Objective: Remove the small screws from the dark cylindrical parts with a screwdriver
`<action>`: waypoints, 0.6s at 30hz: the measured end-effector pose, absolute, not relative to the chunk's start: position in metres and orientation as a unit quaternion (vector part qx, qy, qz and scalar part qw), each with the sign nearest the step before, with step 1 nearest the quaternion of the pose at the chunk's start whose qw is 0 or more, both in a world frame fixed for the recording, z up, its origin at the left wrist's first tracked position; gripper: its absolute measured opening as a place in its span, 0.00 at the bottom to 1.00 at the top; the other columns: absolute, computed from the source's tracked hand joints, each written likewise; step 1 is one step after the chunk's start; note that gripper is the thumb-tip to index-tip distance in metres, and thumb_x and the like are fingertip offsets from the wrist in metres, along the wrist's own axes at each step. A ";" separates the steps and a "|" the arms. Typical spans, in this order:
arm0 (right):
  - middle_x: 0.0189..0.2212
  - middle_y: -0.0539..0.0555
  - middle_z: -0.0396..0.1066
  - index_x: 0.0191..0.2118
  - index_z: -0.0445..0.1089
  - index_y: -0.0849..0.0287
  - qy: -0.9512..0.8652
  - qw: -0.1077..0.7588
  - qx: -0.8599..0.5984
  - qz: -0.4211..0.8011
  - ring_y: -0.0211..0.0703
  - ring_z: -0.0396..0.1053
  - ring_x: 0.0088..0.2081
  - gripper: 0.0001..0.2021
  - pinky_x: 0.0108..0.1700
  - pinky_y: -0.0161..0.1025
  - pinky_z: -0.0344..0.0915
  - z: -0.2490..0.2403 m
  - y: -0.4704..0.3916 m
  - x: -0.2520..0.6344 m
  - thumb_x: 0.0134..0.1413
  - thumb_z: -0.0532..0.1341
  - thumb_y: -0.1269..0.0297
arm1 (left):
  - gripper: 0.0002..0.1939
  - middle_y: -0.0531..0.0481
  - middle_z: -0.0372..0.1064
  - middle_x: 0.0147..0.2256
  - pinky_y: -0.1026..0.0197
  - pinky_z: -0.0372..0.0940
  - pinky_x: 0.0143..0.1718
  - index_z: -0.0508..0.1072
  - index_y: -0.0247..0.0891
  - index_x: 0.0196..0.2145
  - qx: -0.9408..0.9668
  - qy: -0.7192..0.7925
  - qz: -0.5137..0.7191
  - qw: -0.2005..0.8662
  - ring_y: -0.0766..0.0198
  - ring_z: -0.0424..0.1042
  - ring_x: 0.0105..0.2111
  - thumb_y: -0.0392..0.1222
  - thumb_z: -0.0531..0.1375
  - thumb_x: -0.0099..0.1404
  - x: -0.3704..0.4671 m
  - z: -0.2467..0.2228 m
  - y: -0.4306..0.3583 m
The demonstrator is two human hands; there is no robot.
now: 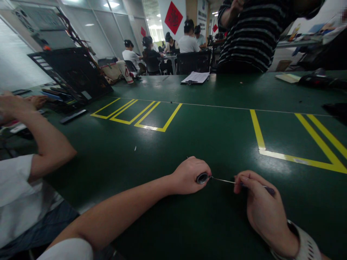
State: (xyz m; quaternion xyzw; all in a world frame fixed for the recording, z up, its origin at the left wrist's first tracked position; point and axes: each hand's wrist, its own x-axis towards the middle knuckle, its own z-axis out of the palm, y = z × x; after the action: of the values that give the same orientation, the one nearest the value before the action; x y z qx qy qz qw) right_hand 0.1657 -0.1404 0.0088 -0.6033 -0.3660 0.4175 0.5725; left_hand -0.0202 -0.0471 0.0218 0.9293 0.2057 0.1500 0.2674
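My left hand (189, 176) is closed around a small round dark piece with a metallic rim (202, 177), its open end facing me. Most of that piece is hidden by the fingers. A screwdriver (224, 180) with a thin metal shaft and dark handle lies in my right hand (261, 196), whose fingers are closed on the handle. The shaft points left, and its tip meets the edge of the round piece or sits just beside it; which one I cannot tell. Both hands are low over the green table (162, 151).
Yellow tape outlines (150, 128) mark the table. A clipboard with paper (195, 77) lies at the far edge, near a person in a striped shirt (248, 36). At left are a black computer case (73, 72) and a co-worker's bent arm (48, 141).
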 end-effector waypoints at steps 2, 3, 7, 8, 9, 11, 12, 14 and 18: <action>0.19 0.49 0.64 0.20 0.68 0.57 -0.368 0.569 -0.604 0.419 0.42 0.62 0.27 0.09 0.31 0.40 0.55 0.008 -0.140 0.166 0.47 0.57 0.64 | 0.04 0.49 0.72 0.37 0.60 0.59 0.42 0.67 0.36 0.35 0.929 0.204 0.150 0.270 0.63 0.70 0.39 0.35 0.57 0.60 -0.020 0.022 -0.047; 0.19 0.49 0.64 0.20 0.68 0.57 -0.366 0.568 -0.605 0.420 0.42 0.61 0.27 0.09 0.31 0.39 0.55 0.008 -0.140 0.166 0.47 0.57 0.64 | 0.04 0.49 0.72 0.37 0.60 0.59 0.42 0.67 0.36 0.35 0.929 0.203 0.151 0.271 0.63 0.70 0.39 0.36 0.57 0.60 -0.020 0.022 -0.048; 0.19 0.49 0.64 0.20 0.68 0.57 -0.361 0.570 -0.607 0.420 0.42 0.62 0.28 0.08 0.31 0.40 0.56 0.008 -0.140 0.166 0.47 0.57 0.65 | 0.04 0.49 0.72 0.36 0.60 0.59 0.41 0.67 0.36 0.35 0.929 0.204 0.150 0.269 0.63 0.70 0.38 0.37 0.56 0.61 -0.019 0.022 -0.048; 0.19 0.49 0.64 0.20 0.68 0.57 -0.360 0.572 -0.606 0.419 0.42 0.62 0.28 0.09 0.31 0.40 0.56 0.008 -0.140 0.166 0.47 0.57 0.65 | 0.04 0.49 0.72 0.36 0.60 0.59 0.41 0.67 0.36 0.35 0.930 0.204 0.148 0.269 0.64 0.70 0.38 0.37 0.56 0.62 -0.019 0.022 -0.048; 0.18 0.49 0.63 0.20 0.67 0.57 -0.358 0.576 -0.604 0.418 0.43 0.62 0.28 0.08 0.31 0.40 0.56 0.009 -0.140 0.165 0.47 0.57 0.65 | 0.04 0.49 0.72 0.36 0.60 0.59 0.41 0.67 0.36 0.35 0.930 0.203 0.146 0.268 0.64 0.70 0.38 0.37 0.56 0.62 -0.020 0.023 -0.048; 0.17 0.48 0.62 0.20 0.67 0.57 -0.345 0.587 -0.602 0.416 0.42 0.61 0.27 0.08 0.32 0.41 0.56 0.012 -0.140 0.165 0.46 0.57 0.66 | 0.04 0.49 0.72 0.36 0.60 0.58 0.41 0.67 0.36 0.35 0.932 0.201 0.142 0.266 0.64 0.70 0.38 0.37 0.56 0.61 -0.020 0.024 -0.048; 0.17 0.48 0.62 0.20 0.67 0.57 -0.338 0.592 -0.601 0.416 0.42 0.61 0.27 0.08 0.32 0.41 0.56 0.013 -0.140 0.165 0.46 0.57 0.66 | 0.04 0.49 0.71 0.35 0.61 0.58 0.41 0.67 0.35 0.35 0.933 0.200 0.140 0.265 0.64 0.69 0.38 0.37 0.57 0.61 -0.021 0.024 -0.048; 0.17 0.48 0.61 0.20 0.67 0.57 -0.329 0.598 -0.601 0.417 0.42 0.61 0.26 0.07 0.31 0.41 0.56 0.016 -0.139 0.164 0.45 0.57 0.66 | 0.04 0.49 0.71 0.36 0.61 0.58 0.41 0.67 0.36 0.35 0.934 0.200 0.136 0.264 0.65 0.69 0.38 0.37 0.57 0.61 -0.021 0.025 -0.048; 0.17 0.48 0.61 0.18 0.66 0.57 -0.335 0.601 -0.599 0.410 0.40 0.60 0.23 0.08 0.31 0.41 0.58 0.017 -0.139 0.164 0.45 0.57 0.66 | 0.04 0.50 0.71 0.36 0.61 0.58 0.40 0.67 0.36 0.35 0.934 0.204 0.129 0.265 0.65 0.69 0.37 0.38 0.57 0.61 -0.021 0.026 -0.048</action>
State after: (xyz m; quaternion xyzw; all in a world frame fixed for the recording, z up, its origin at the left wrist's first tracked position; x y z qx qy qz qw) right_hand 0.1636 -0.1389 0.0174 -0.5991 -0.3349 0.4102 0.6006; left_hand -0.0210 -0.0484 0.0258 0.9335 0.2035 0.1290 0.2654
